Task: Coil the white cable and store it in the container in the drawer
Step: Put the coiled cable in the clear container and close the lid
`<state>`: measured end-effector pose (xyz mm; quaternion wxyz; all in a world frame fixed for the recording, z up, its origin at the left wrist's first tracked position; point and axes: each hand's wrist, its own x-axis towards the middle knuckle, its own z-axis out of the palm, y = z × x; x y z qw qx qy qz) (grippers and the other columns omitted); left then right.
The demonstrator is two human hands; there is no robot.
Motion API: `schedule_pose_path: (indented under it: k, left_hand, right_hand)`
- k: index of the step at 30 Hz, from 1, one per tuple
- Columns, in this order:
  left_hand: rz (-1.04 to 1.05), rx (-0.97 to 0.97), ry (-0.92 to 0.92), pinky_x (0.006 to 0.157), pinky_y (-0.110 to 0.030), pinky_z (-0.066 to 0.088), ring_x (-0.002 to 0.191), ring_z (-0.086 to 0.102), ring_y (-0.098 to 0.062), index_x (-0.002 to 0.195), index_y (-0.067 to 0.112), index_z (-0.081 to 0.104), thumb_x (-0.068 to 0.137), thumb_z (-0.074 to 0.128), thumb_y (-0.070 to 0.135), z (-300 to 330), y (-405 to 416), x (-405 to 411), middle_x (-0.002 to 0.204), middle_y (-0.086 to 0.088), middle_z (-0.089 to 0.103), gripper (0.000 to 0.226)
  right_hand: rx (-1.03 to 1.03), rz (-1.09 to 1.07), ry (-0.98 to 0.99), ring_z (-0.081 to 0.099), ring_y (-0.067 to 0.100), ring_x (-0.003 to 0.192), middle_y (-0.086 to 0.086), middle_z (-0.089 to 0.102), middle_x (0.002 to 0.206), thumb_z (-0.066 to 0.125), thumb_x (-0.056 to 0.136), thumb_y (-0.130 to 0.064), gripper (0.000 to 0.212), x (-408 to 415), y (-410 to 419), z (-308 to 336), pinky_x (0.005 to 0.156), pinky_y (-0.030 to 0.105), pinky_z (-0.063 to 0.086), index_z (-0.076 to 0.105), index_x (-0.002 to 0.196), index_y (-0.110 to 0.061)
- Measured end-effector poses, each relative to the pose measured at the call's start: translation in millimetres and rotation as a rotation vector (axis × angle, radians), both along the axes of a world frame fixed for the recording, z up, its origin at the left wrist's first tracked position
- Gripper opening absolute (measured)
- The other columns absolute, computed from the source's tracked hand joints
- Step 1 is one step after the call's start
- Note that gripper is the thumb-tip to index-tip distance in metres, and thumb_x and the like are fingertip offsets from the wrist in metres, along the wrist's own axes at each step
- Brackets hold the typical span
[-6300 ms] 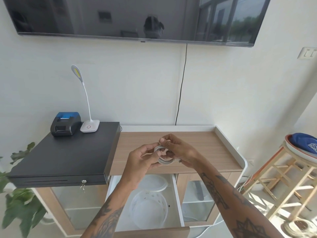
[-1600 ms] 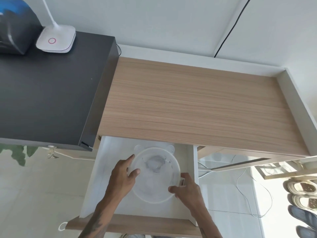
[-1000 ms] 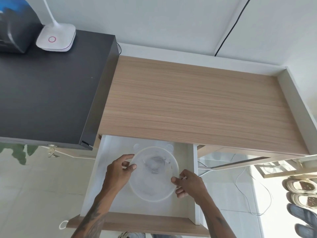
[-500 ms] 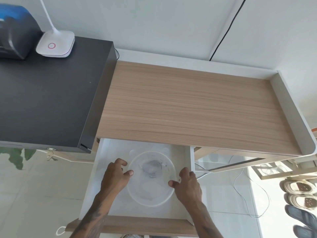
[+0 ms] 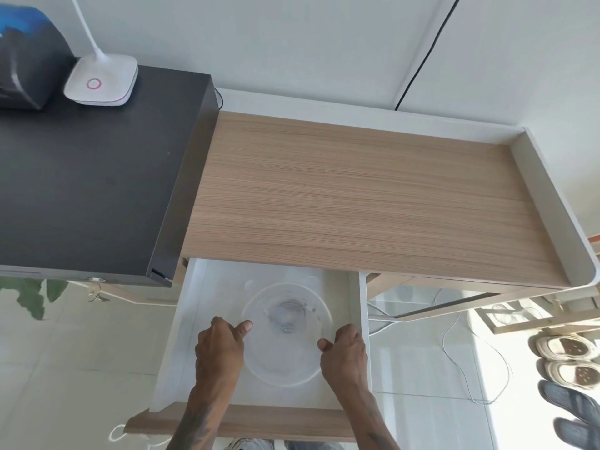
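The white drawer [image 5: 194, 319] stands pulled out below the wooden top. A round translucent container [image 5: 285, 362] sits in it with its clear lid on. The coiled white cable [image 5: 289, 315] shows dimly through the lid. My left hand [image 5: 220, 347] presses on the container's left rim, thumb on the lid edge. My right hand [image 5: 345, 352] holds the right rim, fingers curled over it.
The wooden table top [image 5: 357, 203] has a raised white rim at the right. A black cash drawer [image 5: 84, 190] at the left carries a white lamp base [image 5: 100, 81] and a black printer [image 5: 26, 60]. Sandals [image 5: 565, 358] and loose thin wires lie on the floor at the right.
Since the coil was held over the table, it went into the container and the lid was put on. In the last second both hands slid down the rim towards me.
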<state>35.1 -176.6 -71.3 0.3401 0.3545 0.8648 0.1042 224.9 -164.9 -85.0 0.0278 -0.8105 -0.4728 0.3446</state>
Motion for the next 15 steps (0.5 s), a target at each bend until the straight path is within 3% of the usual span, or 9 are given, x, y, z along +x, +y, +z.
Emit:
schedule_pose_path:
  k: [5, 8, 12, 15]
  left_hand:
    - [0.045, 0.038, -0.037, 0.056, -0.031, 0.037, 0.072, 0.062, -0.03, 0.102, 0.004, 0.056, 0.094, 0.06, 0.042, -2, -6, 2, 0.081, -0.012, 0.066, 0.04]
    - [0.066, 0.035, -0.057, 0.056, -0.029, 0.041, 0.074, 0.063, -0.03, 0.113, 0.001, 0.056, 0.095, 0.061, 0.036, -3, -3, 6, 0.095, -0.016, 0.069, 0.04]
    - [0.153, -0.007, -0.146, 0.083, -0.044, 0.056, 0.088, 0.071, -0.04, 0.122, 0.005, 0.053, 0.095, 0.063, 0.033, -10, 3, 7, 0.112, -0.02, 0.068, 0.04]
    - [0.272, 0.007, -0.266, 0.078, -0.049, 0.061, 0.088, 0.069, -0.038, 0.123, 0.008, 0.054, 0.094, 0.065, 0.031, -13, 1, 4, 0.116, -0.02, 0.064, 0.039]
  right_hand:
    - [-0.066, 0.016, 0.033, 0.059, 0.028, 0.094, 0.011, 0.064, 0.11, 0.055, 0.094, -0.014, 0.018, 0, 5, 1, 0.066, 0.023, 0.034, 0.054, 0.109, -0.004]
    - [-0.112, 0.028, 0.041, 0.061, 0.03, 0.102, 0.012, 0.065, 0.109, 0.055, 0.095, -0.019, 0.021, 3, 7, 2, 0.067, 0.024, 0.035, 0.054, 0.11, -0.004]
    - [-0.109, 0.032, 0.043, 0.062, 0.03, 0.101, 0.013, 0.067, 0.107, 0.057, 0.094, -0.02, 0.022, 5, 8, 2, 0.066, 0.024, 0.035, 0.055, 0.108, -0.004]
    - [-0.103, 0.038, 0.039, 0.062, 0.032, 0.102, 0.015, 0.067, 0.108, 0.057, 0.094, -0.02, 0.023, 6, 8, 0, 0.068, 0.024, 0.037, 0.054, 0.109, -0.002]
